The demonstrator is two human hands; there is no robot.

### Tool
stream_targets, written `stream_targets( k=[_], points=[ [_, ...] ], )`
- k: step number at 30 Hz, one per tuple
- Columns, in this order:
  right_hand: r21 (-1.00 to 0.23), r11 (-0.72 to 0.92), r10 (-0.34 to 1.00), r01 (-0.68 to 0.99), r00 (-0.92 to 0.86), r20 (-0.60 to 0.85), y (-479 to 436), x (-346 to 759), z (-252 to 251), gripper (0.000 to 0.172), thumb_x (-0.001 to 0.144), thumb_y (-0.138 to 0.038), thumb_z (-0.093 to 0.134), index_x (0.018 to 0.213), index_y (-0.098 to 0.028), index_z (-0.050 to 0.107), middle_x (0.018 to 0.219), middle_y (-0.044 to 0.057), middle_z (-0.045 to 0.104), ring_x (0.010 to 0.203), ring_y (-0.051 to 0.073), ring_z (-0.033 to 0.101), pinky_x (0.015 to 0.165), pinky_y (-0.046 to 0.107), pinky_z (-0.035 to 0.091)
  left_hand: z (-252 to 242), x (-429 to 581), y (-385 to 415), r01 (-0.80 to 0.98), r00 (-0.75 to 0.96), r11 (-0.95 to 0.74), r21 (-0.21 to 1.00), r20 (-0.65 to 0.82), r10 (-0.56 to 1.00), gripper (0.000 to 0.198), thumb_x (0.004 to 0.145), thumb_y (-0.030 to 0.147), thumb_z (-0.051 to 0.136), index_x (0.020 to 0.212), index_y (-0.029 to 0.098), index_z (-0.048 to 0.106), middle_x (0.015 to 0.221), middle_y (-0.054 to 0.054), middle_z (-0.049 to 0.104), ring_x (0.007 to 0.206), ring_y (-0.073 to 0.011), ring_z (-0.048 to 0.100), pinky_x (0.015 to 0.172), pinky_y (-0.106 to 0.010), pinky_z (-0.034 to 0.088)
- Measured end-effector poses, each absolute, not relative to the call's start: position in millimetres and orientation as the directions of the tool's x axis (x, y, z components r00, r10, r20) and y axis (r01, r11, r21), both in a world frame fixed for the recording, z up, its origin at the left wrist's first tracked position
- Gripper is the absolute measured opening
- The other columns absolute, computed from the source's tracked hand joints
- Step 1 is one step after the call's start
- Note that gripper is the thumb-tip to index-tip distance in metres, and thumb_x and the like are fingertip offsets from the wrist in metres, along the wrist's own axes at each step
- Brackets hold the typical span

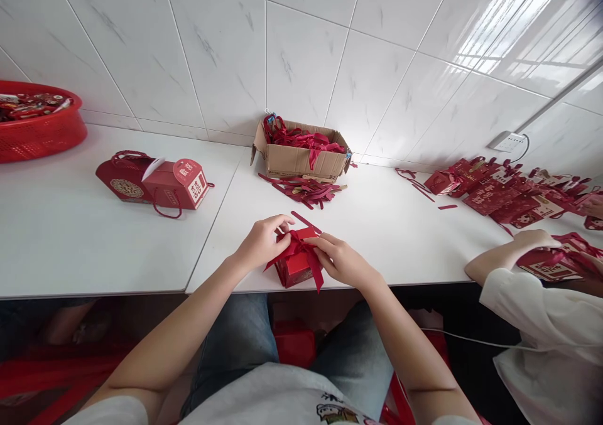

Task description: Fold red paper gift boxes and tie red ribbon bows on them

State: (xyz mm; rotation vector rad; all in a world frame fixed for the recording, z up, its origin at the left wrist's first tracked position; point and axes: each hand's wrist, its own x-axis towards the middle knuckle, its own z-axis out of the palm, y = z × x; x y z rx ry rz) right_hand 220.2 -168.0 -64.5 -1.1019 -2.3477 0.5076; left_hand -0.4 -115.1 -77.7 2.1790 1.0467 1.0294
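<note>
A small red gift box (298, 271) sits near the front edge of the white table, with a dark red ribbon (315, 268) tied in a bow on its top. My left hand (264, 242) pinches the bow from the left side, thumb and fingers closed on the ribbon. From the right, my right hand (343, 259) has its fingers closed on the other side of the same bow. The ribbon's tails hang down the box's front and left. Just behind the box lies a loose flat red strip (305, 221).
Behind, a cardboard box (301, 160) holds red ribbons, with a pile of red strips (308, 189) before it. Two red gift boxes (176, 183) stand left, near a red basket (42, 130). Several finished boxes (499, 189) stand right, beside a co-worker's arm (499, 253).
</note>
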Motion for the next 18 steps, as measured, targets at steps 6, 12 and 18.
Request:
stream_targets(
  k=[6,12,18],
  points=[
    [-0.530,0.573,0.814,0.625,-0.507,0.283,-170,218,-61,0.035,0.096,-0.020,0.039,0.128,-0.021,0.052,0.101,0.010,0.063,0.086,0.019,0.062,0.075,0.035,0.055,-71,-2,-115,0.460,0.357,-0.364,0.810,0.206,0.911,0.028,0.085,0.028,0.044,0.088,0.018,0.070,0.096,-0.006,0.069,0.089,-0.0188,0.065,0.077,-0.030,0.053],
    [-0.538,0.558,0.823,0.632,-0.504,0.261,-170,219,-58,0.032,0.094,-0.023,0.046,0.125,-0.020,0.056,0.102,0.009,0.063,0.085,0.018,0.063,0.077,0.033,0.054,-67,6,-118,0.462,0.330,-0.378,0.803,0.240,0.913,0.028,0.081,0.044,0.060,0.078,0.019,0.073,0.088,-0.006,0.070,0.082,-0.0190,0.065,0.071,-0.029,0.053],
    [-0.483,0.594,0.800,0.644,-0.536,0.268,-168,219,-64,0.035,0.093,-0.015,0.040,0.123,-0.019,0.058,0.100,0.010,0.065,0.080,0.017,0.063,0.071,0.033,0.055,-74,10,-119,0.437,0.304,-0.441,0.784,0.333,0.893,0.019,0.081,0.033,0.061,0.075,0.018,0.070,0.082,-0.004,0.071,0.078,-0.0170,0.065,0.074,-0.029,0.053]
  ],
)
